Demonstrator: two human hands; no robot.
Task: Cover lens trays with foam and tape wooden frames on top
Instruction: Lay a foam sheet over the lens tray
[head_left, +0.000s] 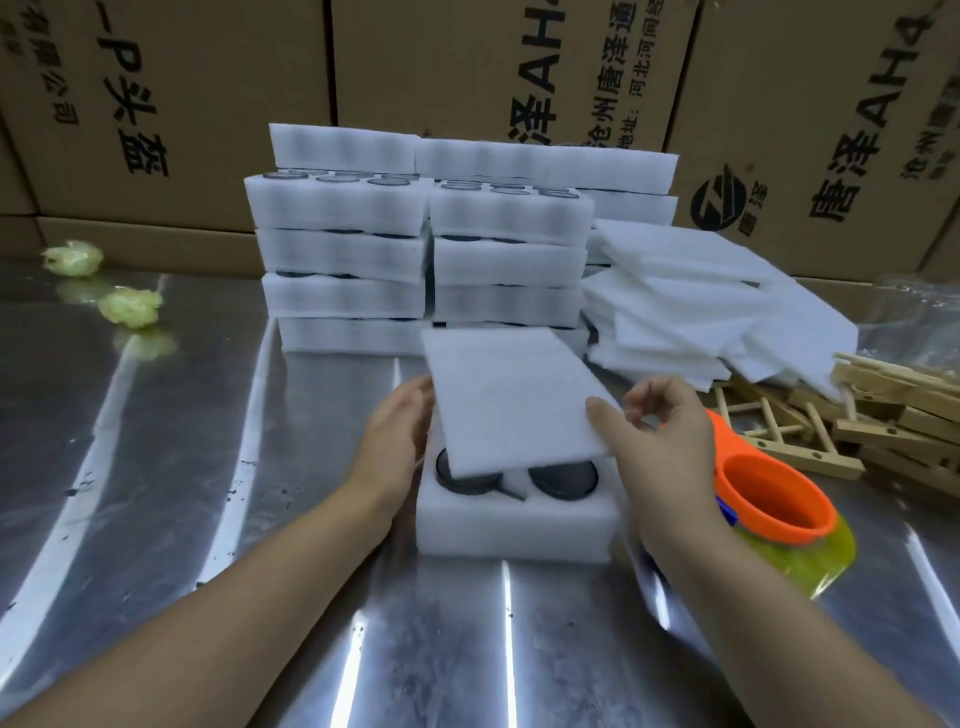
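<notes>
A white foam lens tray (511, 525) lies on the steel table in front of me, with two dark round lenses (563, 478) showing in its near pockets. A thin white foam sheet (511, 400) hangs tilted over the tray and hides its far part. My right hand (660, 431) pinches the sheet's right edge between thumb and fingers. My left hand (397, 436) rests with straight fingers against the left side of the tray and the sheet's left edge.
Stacks of filled foam trays (426, 249) stand behind. Loose foam sheets (696, 301) are piled at right, with wooden frames (883, 421) beside them. An orange tape dispenser (769, 493) sits by my right wrist. Crumpled yellow-green wads (130, 306) lie far left. Cardboard boxes (182, 104) line the back.
</notes>
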